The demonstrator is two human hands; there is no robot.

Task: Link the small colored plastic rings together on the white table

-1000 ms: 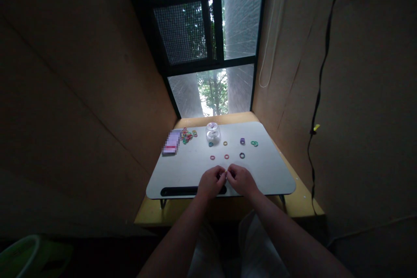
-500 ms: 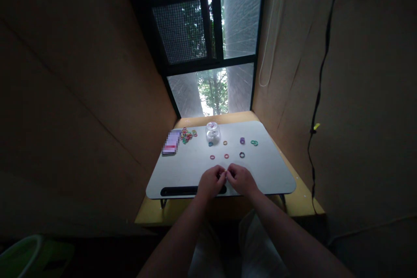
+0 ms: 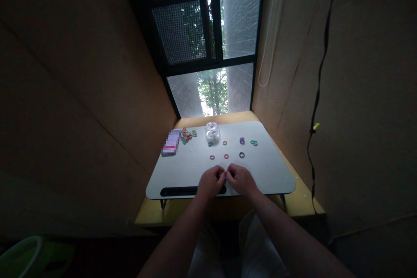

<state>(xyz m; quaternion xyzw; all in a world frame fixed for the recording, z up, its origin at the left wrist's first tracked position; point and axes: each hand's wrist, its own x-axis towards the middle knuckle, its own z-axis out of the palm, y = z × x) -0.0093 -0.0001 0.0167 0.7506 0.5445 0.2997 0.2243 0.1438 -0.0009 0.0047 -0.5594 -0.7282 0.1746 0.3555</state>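
My left hand (image 3: 213, 180) and my right hand (image 3: 240, 178) meet above the front of the white lap table (image 3: 270, 173). Thumbs and fingers of both are pinched together, tip to tip; whatever lies between them is too small to make out. Just beyond them are a row with a pink ring (image 3: 212, 157), a red ring (image 3: 226, 156) and a dark grey ring (image 3: 241, 155), all looking like small hair ties. Farther back lie a blue ring (image 3: 210, 143), an orange ring (image 3: 224, 143), purple rings (image 3: 242, 140) and green rings (image 3: 254, 143).
A clear round jar (image 3: 212, 132) stands at the back middle. Left of it is a pile of mixed coloured rings (image 3: 187, 136), beside a blurred-out phone-like slab (image 3: 171, 142). A black slot (image 3: 179, 191) runs along the front edge. Walls flank both sides; a black cord (image 3: 317, 100) hangs right.
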